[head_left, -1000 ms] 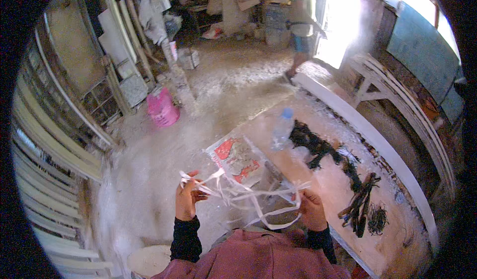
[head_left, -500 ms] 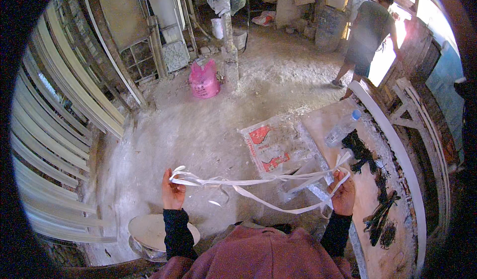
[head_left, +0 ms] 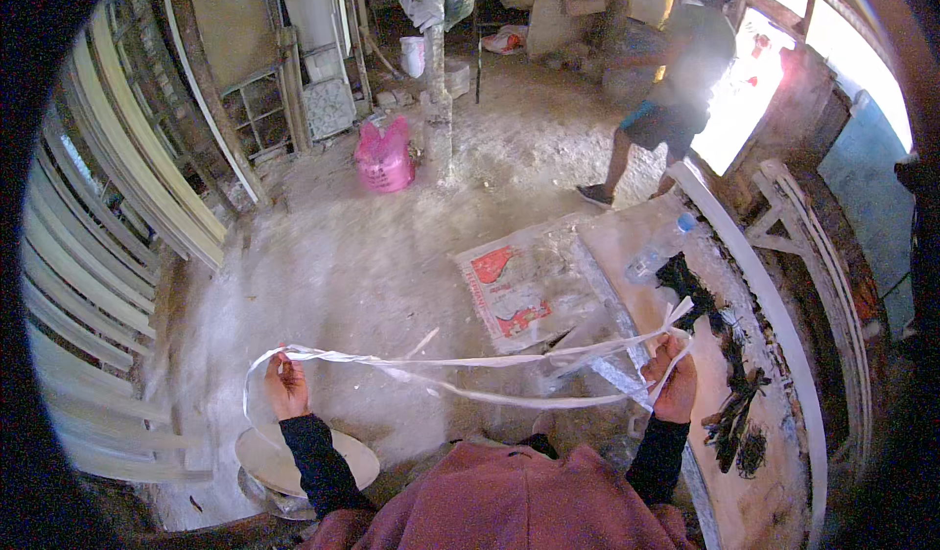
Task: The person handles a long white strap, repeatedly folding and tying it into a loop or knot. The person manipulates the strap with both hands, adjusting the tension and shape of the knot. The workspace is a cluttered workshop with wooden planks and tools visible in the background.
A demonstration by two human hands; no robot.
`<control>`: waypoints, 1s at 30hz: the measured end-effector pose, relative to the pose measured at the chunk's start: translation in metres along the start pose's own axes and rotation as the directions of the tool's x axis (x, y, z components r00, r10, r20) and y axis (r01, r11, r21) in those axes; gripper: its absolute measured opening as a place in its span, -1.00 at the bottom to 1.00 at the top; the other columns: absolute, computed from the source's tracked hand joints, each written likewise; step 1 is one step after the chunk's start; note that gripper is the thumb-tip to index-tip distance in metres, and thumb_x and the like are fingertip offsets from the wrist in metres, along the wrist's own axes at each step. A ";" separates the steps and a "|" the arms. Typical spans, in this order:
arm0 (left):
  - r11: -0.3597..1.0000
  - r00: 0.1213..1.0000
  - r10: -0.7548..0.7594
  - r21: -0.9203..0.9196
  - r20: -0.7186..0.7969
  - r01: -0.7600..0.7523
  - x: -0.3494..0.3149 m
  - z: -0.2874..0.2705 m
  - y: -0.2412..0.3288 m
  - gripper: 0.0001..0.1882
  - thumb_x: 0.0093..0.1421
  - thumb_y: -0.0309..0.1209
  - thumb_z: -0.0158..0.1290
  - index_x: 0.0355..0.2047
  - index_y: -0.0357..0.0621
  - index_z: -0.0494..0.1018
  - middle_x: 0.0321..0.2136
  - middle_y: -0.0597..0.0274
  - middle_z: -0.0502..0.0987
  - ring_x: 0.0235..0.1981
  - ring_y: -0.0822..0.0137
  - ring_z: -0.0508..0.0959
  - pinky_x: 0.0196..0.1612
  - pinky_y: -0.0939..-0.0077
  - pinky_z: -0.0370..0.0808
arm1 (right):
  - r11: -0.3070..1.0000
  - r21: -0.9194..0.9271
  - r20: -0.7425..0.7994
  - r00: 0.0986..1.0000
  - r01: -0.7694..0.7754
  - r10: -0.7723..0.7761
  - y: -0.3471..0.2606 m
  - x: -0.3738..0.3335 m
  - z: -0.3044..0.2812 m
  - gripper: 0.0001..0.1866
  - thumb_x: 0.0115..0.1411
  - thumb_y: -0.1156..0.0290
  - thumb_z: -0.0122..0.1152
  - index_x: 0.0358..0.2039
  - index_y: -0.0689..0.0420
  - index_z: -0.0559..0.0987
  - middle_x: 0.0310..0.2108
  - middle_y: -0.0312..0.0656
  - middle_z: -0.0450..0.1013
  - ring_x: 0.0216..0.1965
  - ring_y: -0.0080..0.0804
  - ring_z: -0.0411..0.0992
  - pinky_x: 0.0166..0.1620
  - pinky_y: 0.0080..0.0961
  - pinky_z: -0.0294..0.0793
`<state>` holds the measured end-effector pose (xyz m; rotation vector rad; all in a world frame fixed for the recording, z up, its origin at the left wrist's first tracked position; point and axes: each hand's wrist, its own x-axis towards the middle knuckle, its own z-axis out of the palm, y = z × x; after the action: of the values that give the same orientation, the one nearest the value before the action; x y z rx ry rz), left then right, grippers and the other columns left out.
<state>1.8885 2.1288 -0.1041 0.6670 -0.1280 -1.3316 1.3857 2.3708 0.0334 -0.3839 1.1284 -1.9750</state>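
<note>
White plastic strips [head_left: 509,359] stretch between my two hands in front of my body. My left hand [head_left: 287,386] pinches them at the left, with a loose end curling down beside it. At the other side my right hand [head_left: 672,379] is closed on the strips, and short ends poke up above its fingers. One strand runs nearly straight while another sags below it. Under the right hand lies the edge of a wooden board [head_left: 720,496]. A pale round basin [head_left: 343,452] stands on the floor beneath my left forearm.
On the board are dark fibrous bundles [head_left: 734,408] and a clear bottle with a blue cap [head_left: 685,223]. A printed sack [head_left: 504,291] lies beside it. Long pale mouldings [head_left: 88,286] line the left. A pink bag [head_left: 384,157] sits by a post. Another person [head_left: 676,80] walks at the far right.
My left hand has moved left, pulling the strips longer and straighter between my hands. My right hand stays nearly in place. The other person has turned and stepped to the left.
</note>
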 end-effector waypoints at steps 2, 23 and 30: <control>0.995 0.996 -0.076 -0.073 -0.052 0.072 -0.003 0.008 0.000 -0.77 0.03 -0.61 -0.06 -0.25 -0.29 0.27 -0.34 0.08 0.42 -0.28 0.28 0.47 -0.24 0.43 0.47 | 1.000 0.002 0.028 1.000 -0.009 0.009 -0.002 -0.002 -0.004 -0.75 0.12 0.22 0.00 -0.39 0.16 0.41 -0.79 -0.50 0.07 -0.78 -0.69 0.03 -0.67 -0.70 0.04; 0.199 0.741 0.307 0.721 0.597 -0.664 -0.071 0.112 -0.033 -0.40 -0.04 -0.67 -0.03 0.06 -0.06 0.18 0.11 0.18 0.06 0.13 0.27 0.10 0.08 0.50 0.13 | 0.991 0.123 0.030 0.998 0.048 -0.052 -0.026 0.002 -0.039 -0.78 0.21 0.28 -0.13 -0.29 0.16 0.35 -0.80 -0.48 -0.05 -0.84 -0.73 -0.11 -0.74 -0.71 -0.03; -0.114 0.708 0.191 0.731 0.680 -0.672 -0.065 0.106 -0.043 -0.90 -0.03 -0.53 0.05 -0.44 -0.20 0.45 -0.47 0.25 0.47 -0.37 0.32 0.46 -0.29 0.54 0.37 | 0.979 0.203 0.058 0.997 0.035 -0.048 -0.031 0.002 -0.051 -0.74 0.20 0.26 -0.11 -0.23 0.18 0.35 -0.77 -0.45 0.01 -0.82 -0.73 -0.07 -0.74 -0.72 0.01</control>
<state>1.7872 2.1457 -0.0222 1.3625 -1.6612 -0.3854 1.3381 2.4067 0.0309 -0.3615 0.8774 -2.0770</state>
